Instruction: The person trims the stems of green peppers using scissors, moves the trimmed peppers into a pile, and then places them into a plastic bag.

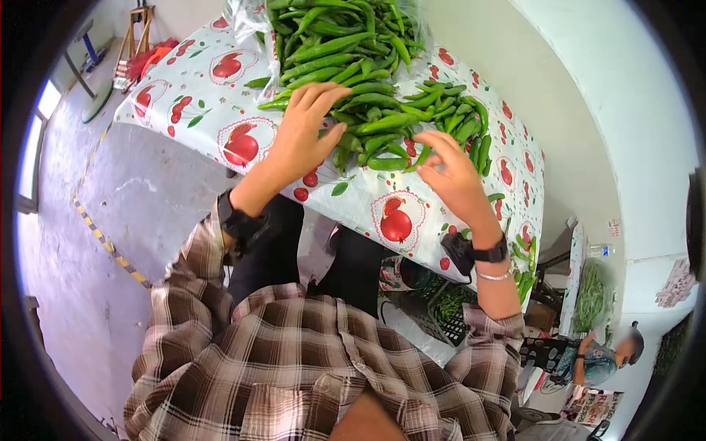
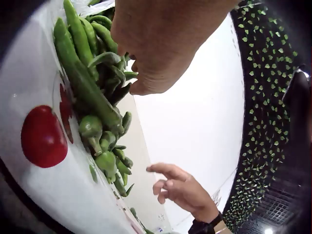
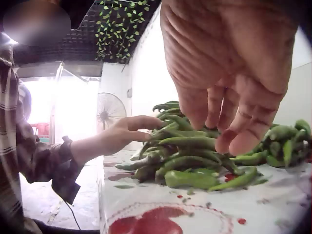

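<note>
A heap of long green chili peppers (image 1: 331,51) spills from a clear plastic bag (image 1: 254,26) onto the table. My left hand (image 1: 305,132) touches the near left side of the heap, its fingers spread over the peppers and the thumb apart from them. To the right, my right hand (image 1: 450,173) hovers at the heap's near right edge with loosely bent fingers. Nothing shows between its thumb and fingers in the left wrist view. Beyond that hand lies a smaller pile of peppers (image 1: 460,117). In the right wrist view, several peppers (image 3: 192,179) lie below the fingers.
A cherry-and-pomegranate patterned cloth (image 1: 353,209) covers the table. More peppers (image 1: 523,275) lie at its right end. Under the table stands a dark crate (image 1: 445,312) holding green produce. Another person (image 1: 594,364) is at the far right, near a bag of greens (image 1: 590,298).
</note>
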A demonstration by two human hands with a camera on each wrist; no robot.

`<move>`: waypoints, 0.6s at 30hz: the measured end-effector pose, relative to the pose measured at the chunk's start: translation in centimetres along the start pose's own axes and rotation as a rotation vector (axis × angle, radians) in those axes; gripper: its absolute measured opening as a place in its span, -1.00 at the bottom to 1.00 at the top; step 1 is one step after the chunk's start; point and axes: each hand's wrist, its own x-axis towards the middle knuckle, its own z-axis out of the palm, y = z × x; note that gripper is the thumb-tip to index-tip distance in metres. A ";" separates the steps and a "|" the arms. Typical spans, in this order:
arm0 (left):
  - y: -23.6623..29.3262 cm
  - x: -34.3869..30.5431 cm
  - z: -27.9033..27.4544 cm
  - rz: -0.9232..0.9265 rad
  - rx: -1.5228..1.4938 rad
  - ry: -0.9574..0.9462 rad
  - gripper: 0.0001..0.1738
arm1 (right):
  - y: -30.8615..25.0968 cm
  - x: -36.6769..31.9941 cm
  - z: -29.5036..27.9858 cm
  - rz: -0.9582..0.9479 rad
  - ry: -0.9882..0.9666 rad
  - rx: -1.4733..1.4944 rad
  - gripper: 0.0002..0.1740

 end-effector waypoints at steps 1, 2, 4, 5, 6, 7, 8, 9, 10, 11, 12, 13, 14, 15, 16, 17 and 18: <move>0.2 -0.5 -0.1 0.015 -0.011 0.000 -0.41 | 0.4 0.9 0.3 0.003 0.016 -0.009 -0.56; 0.6 -1.1 -0.2 -0.009 0.009 0.012 -0.41 | 1.2 1.6 0.6 -0.027 -0.002 -0.002 -0.57; 1.1 -2.3 0.0 -0.019 0.005 0.018 -0.40 | 1.8 1.9 0.0 -0.042 0.015 -0.001 -0.58; 1.1 -2.9 0.1 -0.043 0.015 0.001 -0.38 | 2.3 1.7 -0.8 -0.029 0.030 -0.012 -0.58; 1.0 -3.3 0.3 -0.070 0.027 -0.018 -0.36 | 3.3 1.3 -2.1 -0.008 0.079 -0.082 -0.59; 0.8 -3.6 0.5 -0.066 0.008 -0.023 -0.36 | 4.4 0.7 -3.6 0.014 0.123 -0.153 -0.60; 0.7 -3.8 0.8 -0.083 0.018 -0.005 -0.35 | 5.5 -0.1 -5.1 0.120 0.156 -0.139 -0.62; 0.6 -3.9 1.1 -0.101 0.027 0.013 -0.34 | 6.4 -1.1 -6.9 0.232 0.203 -0.123 -0.64; 0.6 -3.7 1.1 -0.112 0.029 0.017 -0.33 | 8.2 -2.0 -8.6 0.276 0.253 -0.324 -0.66; 0.7 -3.6 1.2 -0.112 0.011 0.012 -0.33 | 10.0 -3.5 -10.2 0.292 0.256 -0.334 -0.66; 0.8 -3.5 1.3 -0.112 0.044 0.008 -0.34 | 11.9 -4.9 -11.8 0.374 0.263 -0.403 -0.65; 0.8 -3.5 1.4 -0.112 0.081 0.006 -0.36 | 13.2 -5.8 -12.7 0.453 0.269 -0.470 -0.65; 0.7 -3.5 1.4 -0.115 0.090 0.006 -0.36 | 13.9 -6.5 -12.8 0.459 0.269 -0.477 -0.65; 0.7 -3.6 1.4 -0.117 0.084 0.006 -0.36 | 14.3 -7.3 -12.8 0.485 0.256 -0.484 -0.64; 0.7 -3.6 1.4 -0.124 0.083 0.009 -0.36 | 15.1 -7.9 -12.7 0.510 0.242 -0.489 -0.63; 0.6 -3.7 1.3 -0.131 0.085 0.012 -0.37 | 16.1 -8.2 -12.4 0.512 0.241 -0.490 -0.63; 0.6 -3.7 1.3 -0.126 0.085 0.016 -0.38 | 16.8 -8.2 -11.8 0.488 0.208 -0.493 -0.61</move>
